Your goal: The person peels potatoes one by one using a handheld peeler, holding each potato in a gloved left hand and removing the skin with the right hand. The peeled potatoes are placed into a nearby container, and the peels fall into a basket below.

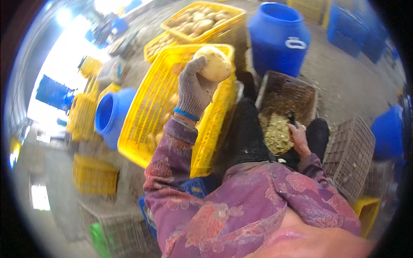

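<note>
My left hand (196,77), in a knitted glove with a blue cuff edge, grips a pale, rounded, peeled-looking vegetable (214,64) over the far right corner of a yellow plastic crate (151,87). More pale roundish produce (155,139) lies low in that crate. Bare, my right hand (299,137) is closed on a small dark-handled tool (291,116), whose exact kind I cannot make out. It is beside my right knee, over a worn box (311,93) with a heap of pale peelings (278,133) in it.
Beyond the box stands a blue plastic drum (279,42). Another yellow crate (200,22), full of pale produce, is at the far side. A second blue drum (113,113) stands left of the near crate. A grey-brown slatted crate (351,158) leans at the right.
</note>
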`<state>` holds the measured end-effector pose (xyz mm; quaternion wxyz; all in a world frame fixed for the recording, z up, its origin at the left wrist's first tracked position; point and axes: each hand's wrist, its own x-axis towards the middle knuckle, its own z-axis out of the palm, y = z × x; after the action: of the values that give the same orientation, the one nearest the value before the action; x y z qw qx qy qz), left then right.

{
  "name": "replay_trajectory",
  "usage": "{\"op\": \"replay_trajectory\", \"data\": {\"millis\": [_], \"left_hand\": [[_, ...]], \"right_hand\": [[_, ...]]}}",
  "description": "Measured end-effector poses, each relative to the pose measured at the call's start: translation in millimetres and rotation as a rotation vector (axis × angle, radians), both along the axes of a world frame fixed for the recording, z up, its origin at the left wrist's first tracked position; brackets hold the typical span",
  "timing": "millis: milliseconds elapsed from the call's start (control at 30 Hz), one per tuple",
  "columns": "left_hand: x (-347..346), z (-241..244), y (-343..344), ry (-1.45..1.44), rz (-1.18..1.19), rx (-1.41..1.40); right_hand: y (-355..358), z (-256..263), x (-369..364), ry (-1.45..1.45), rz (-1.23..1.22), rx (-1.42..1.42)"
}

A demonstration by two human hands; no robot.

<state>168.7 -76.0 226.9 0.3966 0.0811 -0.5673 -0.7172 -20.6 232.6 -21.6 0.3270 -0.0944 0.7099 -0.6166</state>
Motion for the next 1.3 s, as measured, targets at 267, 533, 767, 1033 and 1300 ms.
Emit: {"op": "replay_trajectory", "data": {"millis": [267,533,767,1033,1300], "left_hand": [[-72.1,-19.4,67.1,0.210,-0.364,0.632],[-130.8,-114.5,107.0,0.061,-0.420,1.005],[-174.3,-181.7,72.2,-0.125,-0.016,1.001],[-205.5,-223.2,28.4,-0.098,0.064,0.951],[-218.1,-204.1,52.2,-0.141,-0.461,0.907]], "right_hand": [[-10.6,108.3,14.4,0.261,-0.001,-0.251],[-66.6,146.1,-1.6,0.953,0.128,-0.163],[-103.7,95.2,-5.3,1.011,0.122,0.112],[-56.7,-0.7,13.8,0.747,0.134,0.143],[-106.9,101.6,-53.8,0.900,-0.033,0.154]]}}
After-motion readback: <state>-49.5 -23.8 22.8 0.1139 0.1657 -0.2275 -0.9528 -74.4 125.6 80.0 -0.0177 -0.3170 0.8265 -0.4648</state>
